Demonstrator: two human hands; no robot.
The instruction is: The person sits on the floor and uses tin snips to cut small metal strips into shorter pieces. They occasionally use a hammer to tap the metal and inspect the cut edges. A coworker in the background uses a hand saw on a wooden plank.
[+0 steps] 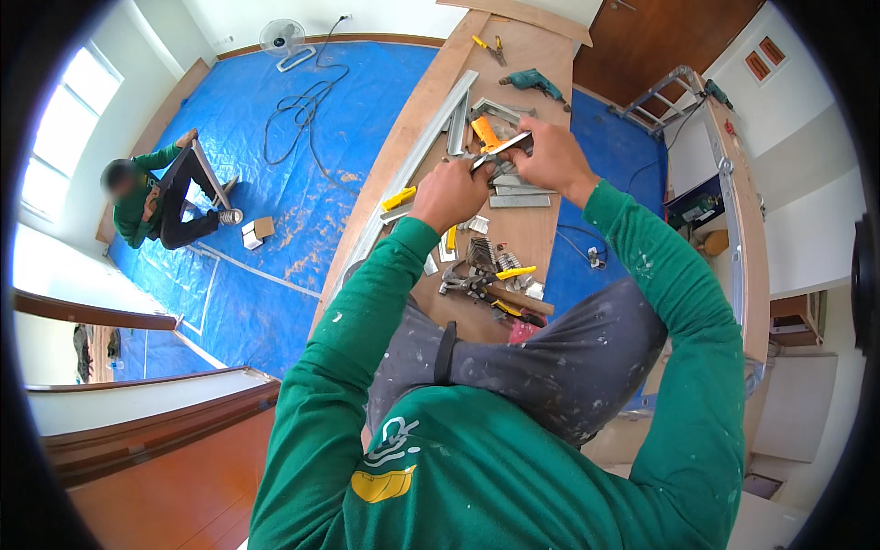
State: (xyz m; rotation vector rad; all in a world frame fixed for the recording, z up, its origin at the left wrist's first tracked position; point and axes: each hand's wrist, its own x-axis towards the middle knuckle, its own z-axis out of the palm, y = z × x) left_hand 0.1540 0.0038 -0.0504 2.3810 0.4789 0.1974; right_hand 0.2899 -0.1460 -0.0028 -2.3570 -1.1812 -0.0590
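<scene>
Both my hands meet over a plywood board (533, 236) and grip a short, thin metal strip (504, 148). My left hand (449, 194) is closed on its near left end. At the other end, the fingers of my right hand (555, 160) pinch it. Just behind the strip shows an orange-yellow tool or handle (484, 133), whose lower part my hands hide. Cut metal channel pieces (519, 201) lie beneath and beside my hands. A long metal channel (412, 170) runs along the board's left side. Nearer me are a hammer (521, 299) and several yellow-handled tools (516, 272).
Yellow-handled pliers (490, 49) and a teal power drill (534, 82) lie farther up the board. Blue sheeting (367, 110) covers the floor, crossed by a dark cord (302, 110) from a fan (282, 37). Another person (156, 197) sits at left. A ladder (660, 99) stands at right.
</scene>
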